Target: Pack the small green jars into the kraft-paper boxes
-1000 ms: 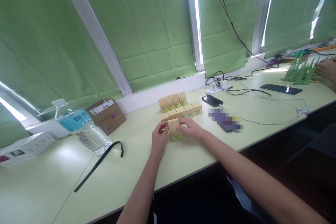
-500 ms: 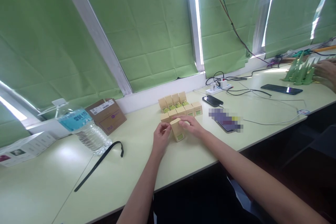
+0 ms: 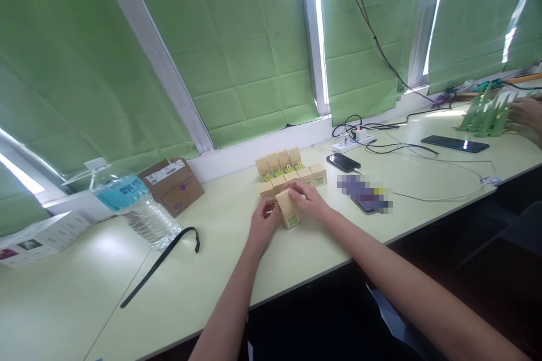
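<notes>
One small box (image 3: pixel 288 210) stands between your two hands, in front of the rows of similar boxes and near the front edge of the table (image 3: pixel 237 287). It is plain tan card, taller than it is wide, with a green patch in a pale frame low on the face turned toward you. It leans slightly, its top toward your left; whether its base touches the tabletop is hard to tell. Your right hand (image 3: pixel 308 201) grips it near the top, fingers behind and thumb in front. Your left hand (image 3: pixel 265 219) is curled at its left edge, though I cannot tell whether those fingers pinch it or only rest there. Just beyond, the front row (image 3: pixel 319 175) shows matching green patches, and the back row (image 3: pixel 262 166) has raised tan flaps behind green pieces.
</notes>
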Demonstrator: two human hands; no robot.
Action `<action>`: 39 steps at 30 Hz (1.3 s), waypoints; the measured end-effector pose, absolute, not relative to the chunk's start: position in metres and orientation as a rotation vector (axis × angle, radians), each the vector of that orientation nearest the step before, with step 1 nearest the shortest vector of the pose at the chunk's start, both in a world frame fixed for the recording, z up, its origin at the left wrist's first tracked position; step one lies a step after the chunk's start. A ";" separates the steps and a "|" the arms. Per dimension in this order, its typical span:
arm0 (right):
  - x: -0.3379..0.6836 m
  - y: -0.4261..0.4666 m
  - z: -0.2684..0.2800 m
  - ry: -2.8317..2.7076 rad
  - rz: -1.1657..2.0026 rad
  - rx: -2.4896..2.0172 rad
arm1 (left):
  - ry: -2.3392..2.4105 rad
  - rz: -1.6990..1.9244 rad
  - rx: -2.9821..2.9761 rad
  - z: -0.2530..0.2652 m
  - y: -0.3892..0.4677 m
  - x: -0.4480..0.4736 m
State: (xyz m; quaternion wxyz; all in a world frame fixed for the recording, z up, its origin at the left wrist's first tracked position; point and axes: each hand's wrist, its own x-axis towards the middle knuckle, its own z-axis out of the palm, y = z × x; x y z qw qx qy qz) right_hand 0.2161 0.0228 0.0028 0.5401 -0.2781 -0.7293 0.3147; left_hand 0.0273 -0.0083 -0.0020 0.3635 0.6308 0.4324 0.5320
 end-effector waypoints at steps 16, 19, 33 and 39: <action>0.214 0.024 0.002 -1.780 0.684 -0.824 | 1.205 1.320 1.488 -0.002 -0.008 0.026; 0.214 0.024 0.002 -1.822 0.725 -0.913 | 1.210 1.289 1.515 -0.002 -0.008 0.026; 0.214 0.024 0.002 -1.819 0.753 -0.944 | 1.253 1.256 1.581 -0.001 -0.010 0.029; 0.213 0.026 -0.001 -1.819 0.791 -0.967 | 1.249 1.264 1.575 -0.002 -0.009 0.028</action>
